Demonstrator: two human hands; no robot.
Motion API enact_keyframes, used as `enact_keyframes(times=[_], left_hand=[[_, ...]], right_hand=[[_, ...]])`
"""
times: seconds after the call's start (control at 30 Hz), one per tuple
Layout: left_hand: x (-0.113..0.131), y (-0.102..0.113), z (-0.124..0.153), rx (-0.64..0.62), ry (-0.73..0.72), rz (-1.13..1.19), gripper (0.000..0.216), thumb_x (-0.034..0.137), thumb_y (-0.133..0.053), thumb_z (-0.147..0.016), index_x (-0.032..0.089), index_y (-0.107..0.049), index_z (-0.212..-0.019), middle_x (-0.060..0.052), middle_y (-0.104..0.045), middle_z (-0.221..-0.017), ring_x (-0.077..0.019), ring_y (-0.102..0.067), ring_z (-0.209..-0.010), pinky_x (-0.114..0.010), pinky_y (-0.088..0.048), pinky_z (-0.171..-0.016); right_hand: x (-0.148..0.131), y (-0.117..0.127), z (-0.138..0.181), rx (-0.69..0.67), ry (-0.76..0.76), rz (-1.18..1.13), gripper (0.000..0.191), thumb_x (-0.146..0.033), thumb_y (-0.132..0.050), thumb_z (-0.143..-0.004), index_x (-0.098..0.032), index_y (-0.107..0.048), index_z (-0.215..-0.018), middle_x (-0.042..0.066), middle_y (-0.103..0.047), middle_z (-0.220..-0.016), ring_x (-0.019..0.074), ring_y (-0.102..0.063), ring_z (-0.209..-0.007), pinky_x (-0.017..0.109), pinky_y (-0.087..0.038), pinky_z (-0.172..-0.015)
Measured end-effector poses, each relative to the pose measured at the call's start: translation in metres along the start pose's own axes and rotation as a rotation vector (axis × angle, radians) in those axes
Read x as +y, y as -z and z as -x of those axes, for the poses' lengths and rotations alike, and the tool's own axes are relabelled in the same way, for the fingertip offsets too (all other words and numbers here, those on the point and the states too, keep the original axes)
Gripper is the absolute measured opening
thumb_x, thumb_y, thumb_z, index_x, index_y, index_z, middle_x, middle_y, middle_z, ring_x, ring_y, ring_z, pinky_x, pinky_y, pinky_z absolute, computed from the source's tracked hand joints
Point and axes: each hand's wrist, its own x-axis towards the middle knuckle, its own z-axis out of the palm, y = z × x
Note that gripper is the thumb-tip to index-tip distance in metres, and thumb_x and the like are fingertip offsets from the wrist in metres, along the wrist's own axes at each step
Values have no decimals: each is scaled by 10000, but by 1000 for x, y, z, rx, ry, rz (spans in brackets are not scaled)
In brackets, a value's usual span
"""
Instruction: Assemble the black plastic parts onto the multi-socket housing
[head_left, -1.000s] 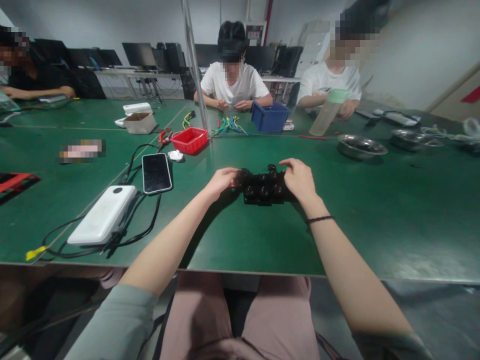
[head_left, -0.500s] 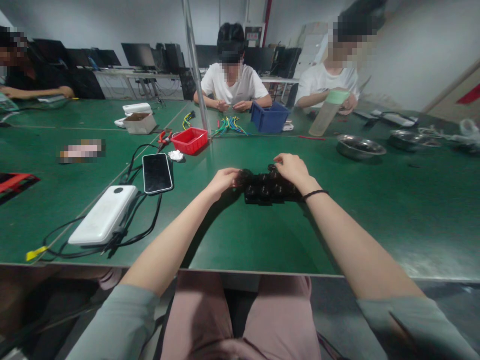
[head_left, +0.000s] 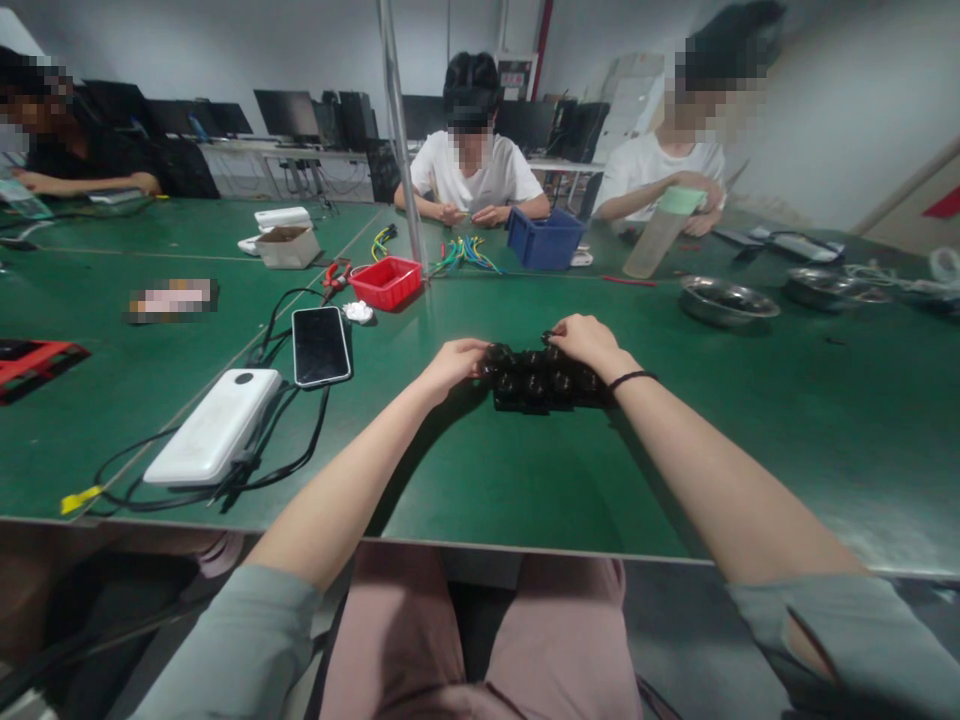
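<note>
A black block [head_left: 536, 385] with rows of shiny round parts lies on the green table in front of me. My left hand [head_left: 459, 362] is at its left end, thumb and fingers closed on a round black part [head_left: 495, 360] there. Over the block's back right side, my right hand [head_left: 589, 340] pinches a small black piece [head_left: 548, 338] between its fingertips. That hand covers the block's right rear part. What kind of parts these are cannot be made out.
Left of me are a phone [head_left: 321, 345], a white power bank [head_left: 214, 425] and black cables. Beyond stand a red tray [head_left: 386, 285], a blue bin [head_left: 545, 240] and a bottle [head_left: 664, 235]. Metal bowls [head_left: 727, 302] stand to the right. Co-workers sit across the table.
The whole view has shifted slightly, so things appear a little further right. Both hands stay at the black block, with hardly any movement of their own.
</note>
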Motion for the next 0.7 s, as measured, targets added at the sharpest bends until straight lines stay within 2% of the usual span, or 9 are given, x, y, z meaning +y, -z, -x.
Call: enact_keyframes(times=[0.2,0.4,0.7], left_hand=[[-2,1,-1,1,1,-8,243,12,-511,-779,116,-726,-829,6,-596,-581,-59,-482,-492,-186,-403,-559],[1,0,0,10,13,-15,244,19,-502,-794,115,-722,-840,13,-582,-566,-59,-470,-485,-188,-396,-556],[0,0,0,18,15,-19,231,13,-532,-767,121,-726,-832,9,-602,-588,-61,-474,-494,-190,-387,-559]], right_hand=[[-1,-1,0,17,15,42,303,-320,-551,-893,-166,-729,-1083,144,-725,-1129,268,-678,-1043,346,-528,-837],[-2,-1,7,14,22,27,314,-273,-509,-917,-156,-715,-1123,156,-708,-1168,289,-659,-1091,371,-513,-872],[3,-4,14,99,63,-16,332,-283,-472,-929,-177,-709,-1136,130,-717,-1159,272,-659,-1076,373,-499,-896]])
